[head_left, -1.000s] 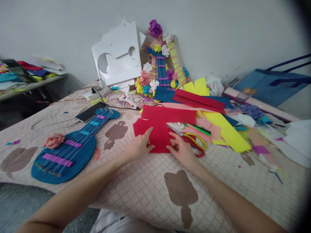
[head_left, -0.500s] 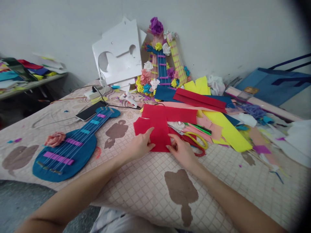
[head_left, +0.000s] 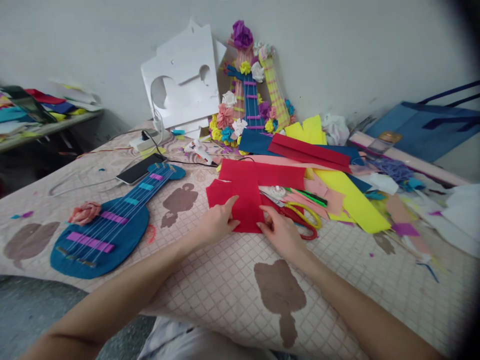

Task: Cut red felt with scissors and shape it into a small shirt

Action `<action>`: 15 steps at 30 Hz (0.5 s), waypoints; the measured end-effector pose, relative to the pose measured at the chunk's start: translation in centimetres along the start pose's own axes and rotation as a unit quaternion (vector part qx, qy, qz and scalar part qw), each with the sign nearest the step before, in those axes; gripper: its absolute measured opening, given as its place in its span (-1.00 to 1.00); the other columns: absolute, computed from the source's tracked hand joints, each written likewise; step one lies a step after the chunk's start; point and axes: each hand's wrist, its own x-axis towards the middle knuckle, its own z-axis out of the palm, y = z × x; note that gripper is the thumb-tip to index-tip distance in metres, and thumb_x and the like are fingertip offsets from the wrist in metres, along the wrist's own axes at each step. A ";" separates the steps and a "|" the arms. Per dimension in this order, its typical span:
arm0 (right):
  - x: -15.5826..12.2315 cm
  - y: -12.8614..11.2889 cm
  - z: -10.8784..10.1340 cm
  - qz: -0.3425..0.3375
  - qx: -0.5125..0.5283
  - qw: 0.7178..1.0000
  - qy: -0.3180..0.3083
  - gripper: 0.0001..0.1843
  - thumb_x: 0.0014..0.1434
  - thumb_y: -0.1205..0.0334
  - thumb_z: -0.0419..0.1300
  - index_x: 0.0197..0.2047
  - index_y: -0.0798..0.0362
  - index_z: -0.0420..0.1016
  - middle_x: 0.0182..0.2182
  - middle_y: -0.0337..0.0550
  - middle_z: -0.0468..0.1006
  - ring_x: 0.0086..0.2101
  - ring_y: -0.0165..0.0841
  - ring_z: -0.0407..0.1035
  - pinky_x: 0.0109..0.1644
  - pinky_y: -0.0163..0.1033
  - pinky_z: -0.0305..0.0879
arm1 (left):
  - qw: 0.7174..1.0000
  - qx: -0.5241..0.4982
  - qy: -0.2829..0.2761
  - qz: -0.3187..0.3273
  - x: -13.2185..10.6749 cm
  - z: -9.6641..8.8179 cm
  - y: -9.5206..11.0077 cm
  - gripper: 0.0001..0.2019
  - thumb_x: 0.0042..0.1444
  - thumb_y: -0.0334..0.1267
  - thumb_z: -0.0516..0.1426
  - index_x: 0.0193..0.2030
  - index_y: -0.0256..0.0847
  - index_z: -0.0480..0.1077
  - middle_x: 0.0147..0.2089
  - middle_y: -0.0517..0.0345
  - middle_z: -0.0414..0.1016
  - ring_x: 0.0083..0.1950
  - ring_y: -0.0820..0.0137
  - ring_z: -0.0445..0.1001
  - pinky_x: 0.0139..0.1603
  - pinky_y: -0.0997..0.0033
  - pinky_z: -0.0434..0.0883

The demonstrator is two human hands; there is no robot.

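Sheet (head_left: 246, 201) partly out of sight under left hand (head_left: 217, 221)

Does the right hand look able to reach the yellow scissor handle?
Probably yes: the yellow handle lies uncovered just beyond the right hand, though that hand rests at the red sheet.

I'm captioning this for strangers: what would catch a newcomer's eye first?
Probably the bright red sheet in the centre, with the left hand on it and the right hand at its right edge. To its left lies a blue toy guitar with a pink flower; behind, flower-decked guitars stand beside a white board with cut-out holes.
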 end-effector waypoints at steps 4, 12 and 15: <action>0.1 -0.2 -0.2 0.005 0.011 1.000 0.003 -0.59 0.14 0.26 0.10 0.08 0.09 0.33 -0.47 -0.22 0.49 -0.47 -0.31 0.37 -0.34 -0.23 0.22 | 1.000 -0.001 0.002 0.001 0.0 0.0 0.0 -0.38 0.10 -0.32 0.11 0.31 -0.31 0.05 -0.41 0.15 0.50 -0.37 0.36 0.46 -0.32 0.44 0.32; 0.1 0.2 0.1 -0.016 -0.028 0.999 0.006 -0.59 0.16 0.24 0.11 0.09 0.09 0.33 -0.47 -0.18 0.52 -0.42 -0.25 0.41 -0.32 -0.21 0.24 | 1.000 0.030 0.005 -0.009 0.0 0.3 0.0 -0.38 0.11 -0.32 0.10 0.32 -0.32 0.03 -0.37 0.10 0.51 -0.33 0.33 0.48 -0.30 0.41 0.33; 0.1 0.2 0.3 -0.017 -0.045 0.999 0.009 -0.59 0.16 0.25 0.11 0.09 0.11 0.33 -0.44 -0.14 0.54 -0.40 -0.24 0.43 -0.30 -0.20 0.26 | 1.000 0.027 0.007 -0.008 0.0 0.3 0.1 -0.40 0.12 -0.33 0.09 0.30 -0.30 0.06 -0.36 0.11 0.52 -0.33 0.35 0.48 -0.30 0.43 0.32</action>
